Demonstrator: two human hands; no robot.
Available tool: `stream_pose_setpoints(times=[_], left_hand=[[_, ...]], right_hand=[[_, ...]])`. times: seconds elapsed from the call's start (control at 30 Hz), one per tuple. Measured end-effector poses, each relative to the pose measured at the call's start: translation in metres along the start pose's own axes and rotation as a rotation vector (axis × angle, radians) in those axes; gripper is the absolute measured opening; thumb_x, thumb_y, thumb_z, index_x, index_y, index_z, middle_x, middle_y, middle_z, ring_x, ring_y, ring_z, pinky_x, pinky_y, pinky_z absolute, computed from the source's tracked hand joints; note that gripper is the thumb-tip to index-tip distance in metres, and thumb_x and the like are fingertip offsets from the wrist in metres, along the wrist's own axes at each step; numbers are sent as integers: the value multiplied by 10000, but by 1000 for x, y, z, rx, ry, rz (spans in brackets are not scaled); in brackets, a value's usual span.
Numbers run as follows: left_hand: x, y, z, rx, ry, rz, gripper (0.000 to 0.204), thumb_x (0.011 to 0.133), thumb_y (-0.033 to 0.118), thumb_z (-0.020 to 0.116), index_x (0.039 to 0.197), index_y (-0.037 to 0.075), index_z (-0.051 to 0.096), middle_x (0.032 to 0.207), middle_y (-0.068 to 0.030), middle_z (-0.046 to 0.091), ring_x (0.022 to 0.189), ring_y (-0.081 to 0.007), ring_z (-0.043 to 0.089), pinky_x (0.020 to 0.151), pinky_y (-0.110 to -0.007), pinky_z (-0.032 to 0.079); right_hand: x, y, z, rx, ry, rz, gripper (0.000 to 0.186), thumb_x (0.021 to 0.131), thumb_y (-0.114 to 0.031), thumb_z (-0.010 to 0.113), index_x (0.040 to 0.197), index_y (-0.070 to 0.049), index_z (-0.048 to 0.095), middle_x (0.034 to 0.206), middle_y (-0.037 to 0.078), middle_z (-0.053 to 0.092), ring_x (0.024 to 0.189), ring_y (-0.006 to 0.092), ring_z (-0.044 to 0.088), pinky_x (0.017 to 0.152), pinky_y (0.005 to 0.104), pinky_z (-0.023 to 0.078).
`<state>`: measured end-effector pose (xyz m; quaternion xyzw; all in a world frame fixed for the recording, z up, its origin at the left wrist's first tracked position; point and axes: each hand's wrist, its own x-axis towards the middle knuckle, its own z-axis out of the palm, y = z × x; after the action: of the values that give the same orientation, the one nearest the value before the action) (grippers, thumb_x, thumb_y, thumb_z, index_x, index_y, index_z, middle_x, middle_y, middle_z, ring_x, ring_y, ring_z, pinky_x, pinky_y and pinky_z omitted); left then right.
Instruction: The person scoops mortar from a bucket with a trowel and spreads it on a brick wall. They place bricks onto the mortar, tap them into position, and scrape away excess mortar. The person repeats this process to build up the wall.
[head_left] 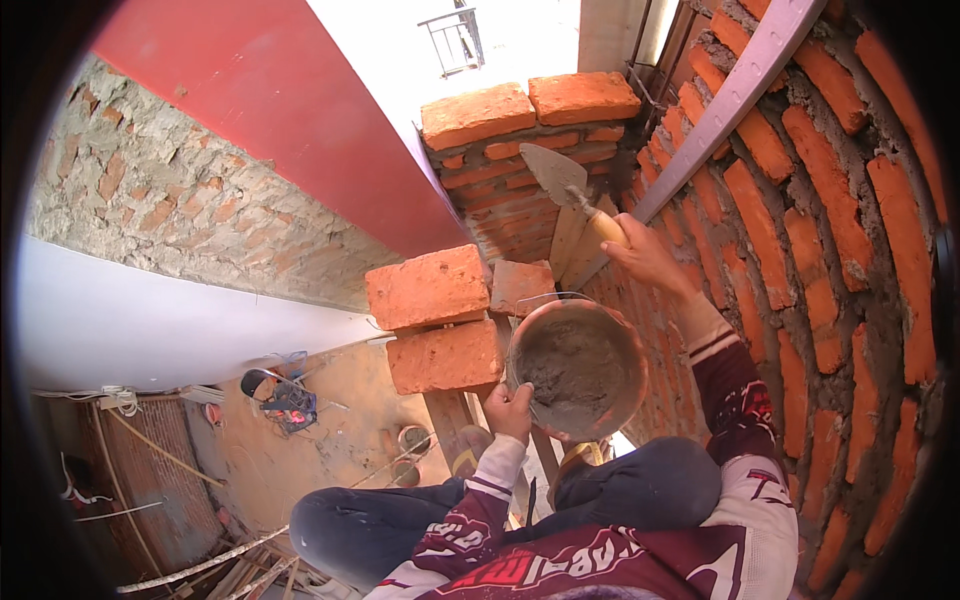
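Observation:
My right hand [648, 258] is wrapped round the pale wooden handle of a pointed trowel [556, 176]. Its metal blade, smeared with grey, is held up and away from me, in front of the low brick wall. Close to my knees, a round clay-coloured bucket [632, 345] holds wet grey mortar [572, 370]. At the bucket's left edge, my left hand [510, 412] grips it with closed fingers; whether they hold the rim or the thin wire handle is hard to tell. Two stacked orange bricks [428, 290] lie just beyond that hand, beside a smaller brick piece [520, 284].
A brick wall [825, 240] with rough mortar joints rises at my right, crossed by a pale metal bar [735, 105]. Two loose bricks [478, 115] top the low wall ahead. Planks [453, 412] support the stacked bricks. Far below left, a floor [255, 450] holds buckets and clutter.

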<state>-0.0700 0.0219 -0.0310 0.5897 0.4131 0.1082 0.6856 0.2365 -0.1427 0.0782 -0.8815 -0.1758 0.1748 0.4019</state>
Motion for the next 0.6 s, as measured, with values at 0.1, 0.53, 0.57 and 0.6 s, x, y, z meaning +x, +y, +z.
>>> stream_pose_setpoints(times=[0.1,0.53,0.57,0.6], left_hand=[[-1,0,0,9,-1,0,311,859,89,746,674,103,497,683,63,512,623,-53,443,545,-267,362],[2,-13,-1,82,32,25,403,858,184,788,622,79,478,604,36,504,587,-69,427,527,-303,390],[2,-14,-1,61,35,22,407,862,188,788,621,79,478,603,36,503,588,-69,427,527,-303,391],[1,-15,-1,40,36,19,411,865,192,788,621,80,477,601,35,501,588,-70,427,528,-304,392]], right_hand=[[33,-4,11,-342,-78,-10,358,930,-328,685,1133,-53,579,1032,217,684,1002,429,655,842,493,497],[159,-8,86,-418,0,-313,338,908,-303,677,1180,-114,612,1115,179,669,1100,420,626,896,529,496],[164,-8,88,-423,4,-327,340,908,-309,679,1180,-117,615,1116,176,670,1096,417,629,892,533,495],[170,-9,90,-427,9,-341,342,907,-316,682,1179,-119,617,1118,174,672,1093,413,632,887,537,495]])
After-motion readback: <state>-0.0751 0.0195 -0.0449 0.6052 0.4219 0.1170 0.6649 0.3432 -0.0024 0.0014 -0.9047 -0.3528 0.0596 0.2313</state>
